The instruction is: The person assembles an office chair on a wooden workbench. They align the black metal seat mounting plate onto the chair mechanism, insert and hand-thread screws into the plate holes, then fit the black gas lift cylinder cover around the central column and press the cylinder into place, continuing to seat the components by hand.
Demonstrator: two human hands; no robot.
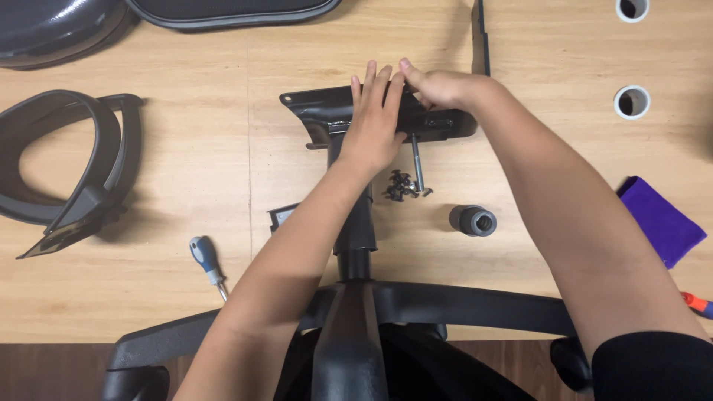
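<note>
While both hands work at the middle of the wooden counter (186,297), the left hand (375,122) lies flat, fingers stretched, on top of the black metal seat plate (319,111) of an office chair; its grip is released, pressing rather than clasping. The right hand (440,87) rests on the far right part of the same plate, fingers curled over its far edge; whether it pinches anything small cannot be told. The plate sits on the upright gas cylinder column (356,230), which rises from the black star base (460,304) at the near edge. A metal rod (417,165) hangs down from the plate's right side, and just beside its lower end lies a small heap of black screws (401,186), loose on the counter and not in any container. A black cylindrical sleeve (472,220) lies to the right of them. Near left lies a screwdriver (206,263) with a blue handle. Far left sits a curved black armrest frame (74,178), and a seat cushion (230,11) lies at the far edge. A purple cloth (661,219) lies at the right, with two round cable holes (632,102) in the counter beyond it.
</note>
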